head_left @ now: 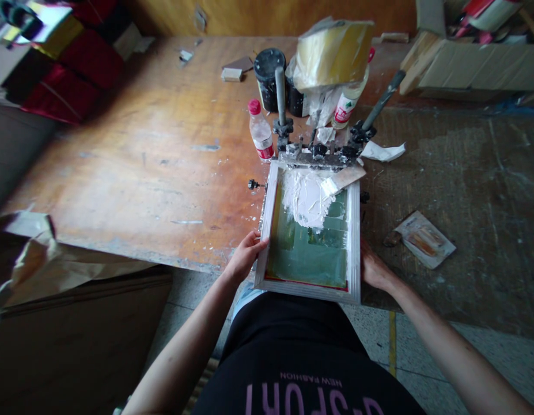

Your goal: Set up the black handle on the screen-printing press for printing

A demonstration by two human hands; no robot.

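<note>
A framed screen with green mesh lies at the front edge of the table, its far end at a metal clamp. White paste covers the upper part of the mesh, and a flat scraper rests across its upper right. My left hand is at the frame's left side, fingers bent against the edge. On the other side, my right hand touches the frame's lower right, its fingers hidden behind the edge.
Behind the clamp stand a red-capped bottle, a dark tub and a plastic-wrapped yellow container. A small packet lies right. Cardboard box is back right; red bundles are back left.
</note>
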